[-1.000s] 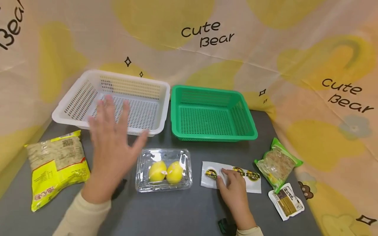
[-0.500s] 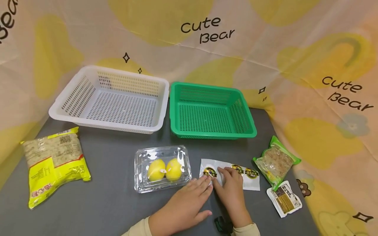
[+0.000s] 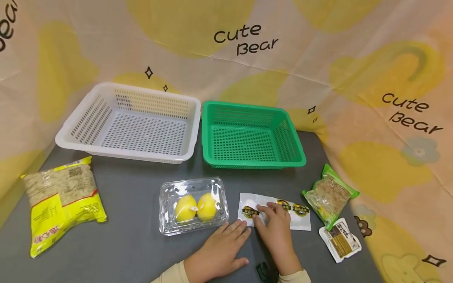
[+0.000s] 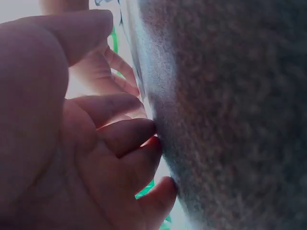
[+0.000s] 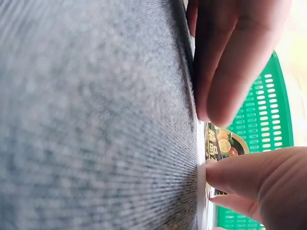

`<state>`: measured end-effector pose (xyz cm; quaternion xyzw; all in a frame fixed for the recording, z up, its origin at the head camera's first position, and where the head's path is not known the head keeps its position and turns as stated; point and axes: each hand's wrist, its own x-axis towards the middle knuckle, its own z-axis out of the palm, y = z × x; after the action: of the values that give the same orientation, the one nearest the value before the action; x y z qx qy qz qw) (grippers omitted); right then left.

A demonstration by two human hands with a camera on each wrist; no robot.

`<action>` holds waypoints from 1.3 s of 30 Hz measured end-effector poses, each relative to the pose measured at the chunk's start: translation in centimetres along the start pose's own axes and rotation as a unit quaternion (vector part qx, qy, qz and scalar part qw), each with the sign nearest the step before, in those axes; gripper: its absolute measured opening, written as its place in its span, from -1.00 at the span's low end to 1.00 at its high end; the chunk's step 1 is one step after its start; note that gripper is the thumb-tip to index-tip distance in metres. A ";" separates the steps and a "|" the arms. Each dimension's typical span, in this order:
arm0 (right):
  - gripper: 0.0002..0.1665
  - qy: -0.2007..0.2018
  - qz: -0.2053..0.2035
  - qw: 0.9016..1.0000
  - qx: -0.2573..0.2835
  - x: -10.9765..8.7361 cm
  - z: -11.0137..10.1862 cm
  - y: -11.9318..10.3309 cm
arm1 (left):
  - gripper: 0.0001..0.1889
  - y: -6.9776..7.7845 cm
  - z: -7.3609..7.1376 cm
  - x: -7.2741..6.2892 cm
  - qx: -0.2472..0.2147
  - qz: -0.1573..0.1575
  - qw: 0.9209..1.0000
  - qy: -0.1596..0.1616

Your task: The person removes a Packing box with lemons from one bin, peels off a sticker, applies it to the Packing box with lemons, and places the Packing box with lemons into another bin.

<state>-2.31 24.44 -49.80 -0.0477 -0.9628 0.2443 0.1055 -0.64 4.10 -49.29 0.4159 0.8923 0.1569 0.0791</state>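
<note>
A white sheet of round black-and-gold labels [image 3: 301, 223] lies on the grey table. My right hand [image 3: 277, 232] is over it, thumb and index fingertips at the right edge of the leftmost label [image 3: 249, 211]. That label is partly lifted, with bare white backing above it. In the right wrist view the label [image 5: 229, 143] shows between separated fingertips; I cannot tell whether they pinch its edge. My left hand [image 3: 221, 249] rests palm down, fingers extended, between the sheet and a clear plastic box [image 3: 166, 204] with two yellow lemons [image 3: 185, 208] inside.
A white basket [image 3: 141, 153] and a green basket [image 3: 253, 162] stand at the back. On the left lies a yellow bag [image 3: 63, 204]. A green-edged packet [image 3: 330, 196] overlaps a white sachet [image 3: 340, 239] on the right. A dark object [image 3: 263, 271] sits beside my right wrist.
My left hand has come down from above the left side to the table by the sheet, then drawn back slightly from the leftmost label. My right hand has stayed at the label.
</note>
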 end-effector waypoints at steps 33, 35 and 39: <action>-0.72 -0.047 0.059 0.986 0.150 3.1 -3.8 -1.5 | -0.35 0.2 -0.3 -0.4 -0.040 0.023 0.997 0.055; -0.71 -0.044 0.038 0.984 0.167 3.9 -4.3 -2.4 | -0.46 0.4 -0.7 -0.8 -0.053 0.054 0.991 0.111; -0.82 -0.024 -0.044 0.976 0.210 4.7 -4.3 -4.2 | -0.67 0.2 -2.6 -1.5 -0.114 0.095 0.934 0.325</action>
<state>-6.03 23.39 -43.24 0.0237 -0.8932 0.4376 0.1006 -0.19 2.53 -46.79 0.4134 0.8015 0.3908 -0.1843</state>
